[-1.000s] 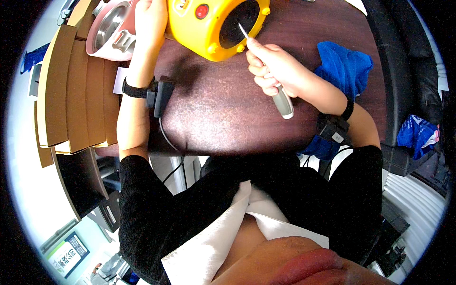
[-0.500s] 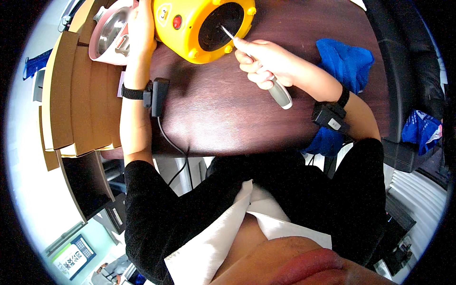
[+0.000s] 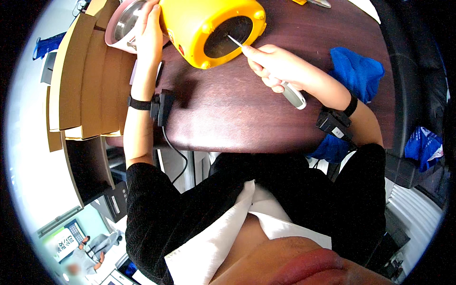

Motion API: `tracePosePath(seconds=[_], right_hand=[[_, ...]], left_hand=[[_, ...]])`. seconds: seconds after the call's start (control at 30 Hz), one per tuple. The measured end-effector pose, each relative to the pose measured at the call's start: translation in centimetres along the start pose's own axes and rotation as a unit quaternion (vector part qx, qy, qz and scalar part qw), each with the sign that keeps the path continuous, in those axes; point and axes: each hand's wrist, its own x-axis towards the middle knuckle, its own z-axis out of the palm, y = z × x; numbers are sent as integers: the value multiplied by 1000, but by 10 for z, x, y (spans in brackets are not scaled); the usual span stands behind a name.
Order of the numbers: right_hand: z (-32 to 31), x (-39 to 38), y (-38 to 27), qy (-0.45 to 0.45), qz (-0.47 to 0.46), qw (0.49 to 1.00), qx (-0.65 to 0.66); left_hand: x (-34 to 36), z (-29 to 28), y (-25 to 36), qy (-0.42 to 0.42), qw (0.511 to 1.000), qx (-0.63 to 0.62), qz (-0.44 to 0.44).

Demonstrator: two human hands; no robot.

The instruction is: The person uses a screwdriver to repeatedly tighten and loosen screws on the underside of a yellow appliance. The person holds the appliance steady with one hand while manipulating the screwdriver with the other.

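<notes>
A yellow rounded appliance [image 3: 187, 23] lies tipped at the top of the view, its knobbed underside towards the right and a red button low on its left side. Its underside bears a round black plate [image 3: 219, 45]. My left hand [image 3: 151, 38] holds the appliance's left side, with some fingertips cut off by the upper edge. In my right hand [image 3: 278, 66] is a screwdriver [image 3: 295, 97] with a grey handle, its thin shaft pointing up-left to the black plate. Whether the tip sits in a screw is too small to tell. A pink pot with a steel inside [image 3: 116, 28] stands beside my left hand.
Cardboard boxes [image 3: 71, 76] stand along the left of the dark wooden table [image 3: 223, 118]. A blue cloth [image 3: 356, 71] lies right of my forearm. Small yellow and metal things [image 3: 318, 3] sit at the far edge. A cable hangs from my left wrist device [image 3: 164, 107]; another person [image 3: 92, 256] is at lower left.
The yellow appliance has turned, bringing its red button down to the lower left side. The whole view has shifted slightly. The screwdriver remains in my right hand, pointed at the black plate.
</notes>
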Motion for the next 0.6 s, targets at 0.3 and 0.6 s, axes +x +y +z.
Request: tracePosePath(seconds=[0.3,0.6], right_hand=[[-1,-16,-1,22,-21,999,-36],[7,-26,-16,46,-4,993,-107]], left_hand=[[-21,19,13,68,982,-109,-136],[-41,15,13,72,963,-211,-148]])
